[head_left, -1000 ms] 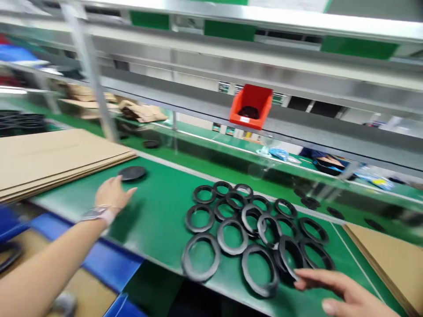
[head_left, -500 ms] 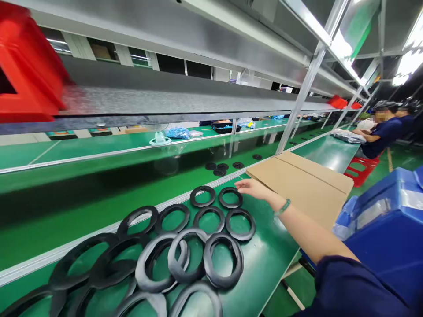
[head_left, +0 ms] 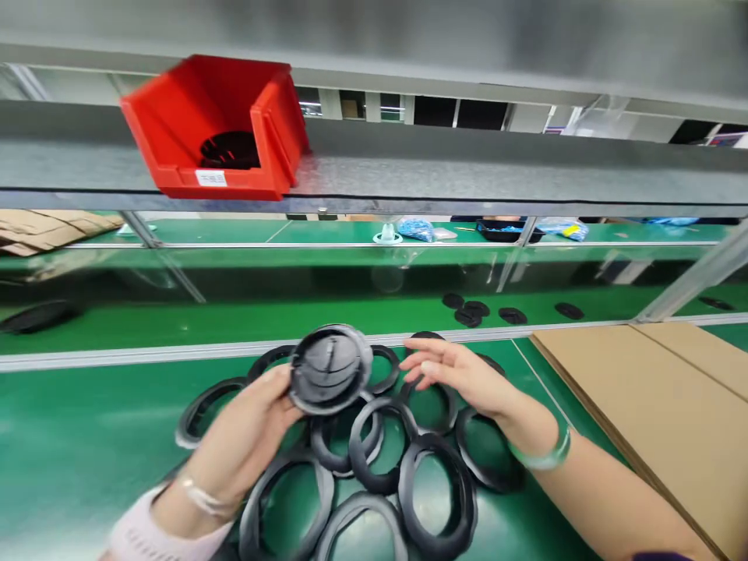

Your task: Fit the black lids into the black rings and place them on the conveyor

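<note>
My left hand (head_left: 257, 425) grips a round dark plastic cap (head_left: 330, 368) by its side, its ribbed disc face turned up towards me. The cap has a grey rim and is held above the bench. To its right, my right hand (head_left: 447, 370) hovers over the rings with fingers loosely apart and nothing visible in them. Under and around both hands lie several black rings (head_left: 437, 499), some overlapping, with greyish faces. Part of the ring group is hidden behind my hands and the cap.
Flat cardboard (head_left: 654, 389) lies at the right on the green bench (head_left: 75, 436). Behind is a green belt (head_left: 245, 318) with several black discs (head_left: 473, 308). A red bin (head_left: 274, 140) holding dark parts stands on the metal shelf (head_left: 438, 167) above, with metal posts supporting it.
The view has swung left. My left hand has come into view holding the round cap. My right hand has drawn back from the far rings near the cardboard towards the cap.
</note>
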Motion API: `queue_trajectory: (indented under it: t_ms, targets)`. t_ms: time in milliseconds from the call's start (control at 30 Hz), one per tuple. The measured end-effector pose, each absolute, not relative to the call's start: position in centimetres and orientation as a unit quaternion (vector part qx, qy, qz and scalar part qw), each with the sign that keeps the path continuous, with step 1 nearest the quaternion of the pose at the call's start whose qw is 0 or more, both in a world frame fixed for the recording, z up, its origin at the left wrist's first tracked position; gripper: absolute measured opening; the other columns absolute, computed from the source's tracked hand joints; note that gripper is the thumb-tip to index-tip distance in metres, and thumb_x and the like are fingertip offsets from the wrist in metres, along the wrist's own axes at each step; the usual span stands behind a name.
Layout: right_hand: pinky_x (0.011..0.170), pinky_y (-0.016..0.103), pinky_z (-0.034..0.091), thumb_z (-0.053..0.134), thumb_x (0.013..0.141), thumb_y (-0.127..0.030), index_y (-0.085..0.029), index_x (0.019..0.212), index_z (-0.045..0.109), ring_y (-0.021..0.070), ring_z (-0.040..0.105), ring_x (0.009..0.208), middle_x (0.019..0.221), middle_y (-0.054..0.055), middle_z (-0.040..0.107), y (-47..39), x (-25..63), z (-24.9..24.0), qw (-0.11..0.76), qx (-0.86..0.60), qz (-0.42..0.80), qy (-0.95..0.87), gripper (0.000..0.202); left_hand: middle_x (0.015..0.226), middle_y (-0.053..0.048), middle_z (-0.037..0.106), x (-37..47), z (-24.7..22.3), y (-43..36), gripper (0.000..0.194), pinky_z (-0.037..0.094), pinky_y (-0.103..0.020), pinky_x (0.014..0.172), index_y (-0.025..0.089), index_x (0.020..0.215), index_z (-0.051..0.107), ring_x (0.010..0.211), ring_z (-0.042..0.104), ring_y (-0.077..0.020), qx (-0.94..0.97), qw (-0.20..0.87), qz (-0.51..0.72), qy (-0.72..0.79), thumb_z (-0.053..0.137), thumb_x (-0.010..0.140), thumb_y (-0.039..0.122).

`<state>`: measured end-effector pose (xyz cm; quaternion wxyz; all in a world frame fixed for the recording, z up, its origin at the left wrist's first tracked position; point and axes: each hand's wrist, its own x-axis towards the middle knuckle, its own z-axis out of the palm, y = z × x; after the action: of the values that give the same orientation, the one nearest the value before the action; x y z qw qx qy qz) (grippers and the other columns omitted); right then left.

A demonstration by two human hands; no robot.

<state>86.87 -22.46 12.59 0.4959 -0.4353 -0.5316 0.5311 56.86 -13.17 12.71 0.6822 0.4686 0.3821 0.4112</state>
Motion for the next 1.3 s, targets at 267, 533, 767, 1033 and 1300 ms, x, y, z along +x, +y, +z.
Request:
queue_trajectory:
  t_ms: [267,533,767,1033,1300]
  targets:
    - [0.056,0.02,0.049,0.084,0.078,-0.044,-0.015,0.115,0.07,0.0139,0.064,0.071,0.087,0.003,0.069,-25.1,83.3,13.0,0.513,-0.429,0.568,-0.479,0.049,0.125,-0.009,0.067,61.4,12.6,-18.3,0.056,0.059,-0.032,0.083,0.019,0.108,0.069,0.12,0.06,-0.0308,0.481,0.705,0.362,0.376,0.085,0.073,0.059]
    - [0.091,0.033,0.057,0.064,0.087,-0.007,-0.024,0.114,0.074,0.0212,0.068,0.11,0.121,0.006,0.072,-25.5,82.4,11.7,0.6,-0.403,0.132,-0.679,0.033,0.143,-0.018,0.056,59.5,13.1,-23.4,0.071,0.053,-0.046,0.107,0.016,0.141,0.052,0.133,0.054,-0.0367,0.293,0.845,0.343,0.288,0.059,0.093,0.066]
    - [0.106,0.039,0.052,0.045,0.093,-0.003,-0.029,0.133,0.065,0.0227,0.057,0.13,0.154,0.008,0.047,-25.7,81.8,9.6,0.501,-0.371,0.142,-0.769,0.051,0.143,-0.01,0.058,59.1,10.3,-22.1,0.077,0.057,-0.035,0.097,0.025,0.152,0.041,0.135,0.051,-0.0325,0.433,0.747,0.369,0.344,0.078,0.086,0.037]
    - [0.051,0.019,0.054,0.077,0.085,-0.034,-0.023,0.144,0.046,0.0099,0.063,0.063,0.121,0.011,0.065,-24.9,81.3,8.4,0.527,-0.444,0.52,-0.504,0.068,0.148,-0.009,0.052,59.9,8.4,-19.4,0.074,0.039,-0.041,0.119,0.021,0.143,0.046,0.137,0.047,-0.029,0.578,0.644,0.356,0.351,0.08,0.082,0.045]
    - [0.05,0.019,0.055,0.077,0.082,-0.028,-0.021,0.138,0.049,0.0103,0.062,0.053,0.081,0.0,0.068,-25.1,80.4,7.4,0.488,-0.475,0.554,-0.479,0.063,0.156,-0.005,0.041,60.0,4.4,-21.1,0.079,0.029,-0.052,0.125,0.033,0.15,0.031,0.145,0.036,-0.0295,0.545,0.631,0.405,0.375,0.074,0.086,0.044]
